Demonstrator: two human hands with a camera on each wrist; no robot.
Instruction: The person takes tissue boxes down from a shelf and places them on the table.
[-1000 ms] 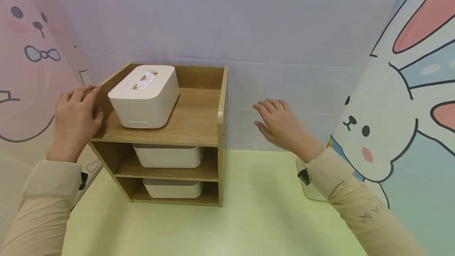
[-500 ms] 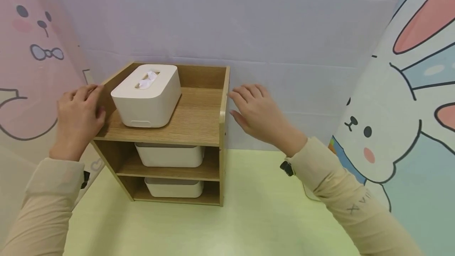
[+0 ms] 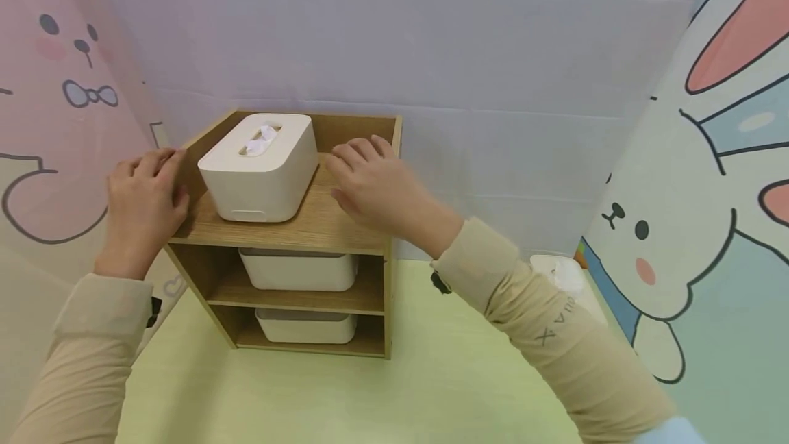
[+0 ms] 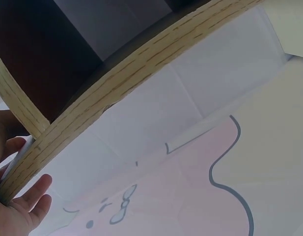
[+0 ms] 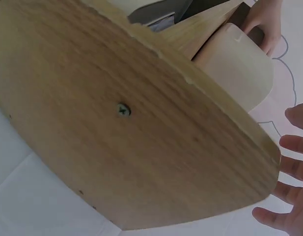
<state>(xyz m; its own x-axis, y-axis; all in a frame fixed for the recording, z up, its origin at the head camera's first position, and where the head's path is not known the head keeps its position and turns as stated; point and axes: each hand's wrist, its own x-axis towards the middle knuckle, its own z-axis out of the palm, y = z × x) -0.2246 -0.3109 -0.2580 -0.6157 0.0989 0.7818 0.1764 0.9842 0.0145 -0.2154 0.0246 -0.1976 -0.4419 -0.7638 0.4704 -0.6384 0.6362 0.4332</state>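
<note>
A small wooden shelf unit (image 3: 311, 230) stands on the pale green tabletop. On its top board sits a white tissue box (image 3: 261, 187) with tissue showing in its slot. My left hand (image 3: 144, 207) holds the unit's left side panel; in the left wrist view the left hand (image 4: 23, 211) has fingers on both sides of the panel edge. My right hand (image 3: 372, 180) hovers above the right part of the top board, beside the tissue box and apart from it. In the right wrist view, spread fingers (image 5: 293, 168) appear past the right side panel (image 5: 141, 128).
Two white bins sit in the unit, an upper bin (image 3: 298, 271) and a lower bin (image 3: 306, 327). A white item with a tissue-like tuft (image 3: 564, 273) lies at right, partly behind my right sleeve. Fabric walls (image 3: 493, 101) with cartoon animals enclose the back and sides.
My right hand has moved left, from beside the shelf unit to over its top board. The left hand stays on the left panel. The white item at right is more exposed.
</note>
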